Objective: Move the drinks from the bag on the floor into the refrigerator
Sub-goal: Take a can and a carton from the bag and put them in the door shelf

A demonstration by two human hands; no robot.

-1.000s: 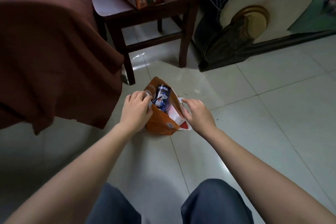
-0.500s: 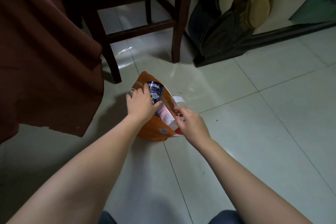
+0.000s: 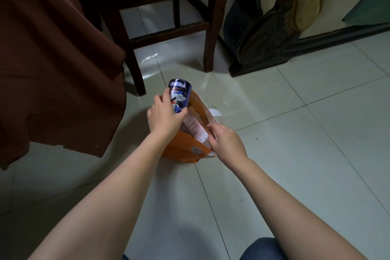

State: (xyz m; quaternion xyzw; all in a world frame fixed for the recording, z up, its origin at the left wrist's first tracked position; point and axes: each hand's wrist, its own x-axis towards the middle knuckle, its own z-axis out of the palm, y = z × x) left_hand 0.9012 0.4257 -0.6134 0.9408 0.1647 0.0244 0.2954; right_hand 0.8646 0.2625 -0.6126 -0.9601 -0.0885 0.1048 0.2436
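Observation:
An orange paper bag [image 3: 185, 150] stands open on the tiled floor. My left hand [image 3: 164, 116] grips a dark blue drink can [image 3: 179, 96] and holds it tilted just above the bag's far end. Inside the bag lies a pale pink and white carton [image 3: 194, 126], partly hidden by the bag's wall. My right hand [image 3: 225, 142] pinches the bag's near right rim beside its white handle [image 3: 215, 113]. No refrigerator is in view.
A dark wooden side table [image 3: 209, 25] stands just behind the bag. A brown cloth [image 3: 52, 59] hangs over furniture on the left. A dark sofa arm with a gold ornament [image 3: 295, 12] stands at the right. My knee in blue jeans [image 3: 261, 249] shows at the bottom.
My left hand closed round the blue can inside the bag and lifted it out above the rim. My right hand shifted along the bag's right rim and keeps hold of it.

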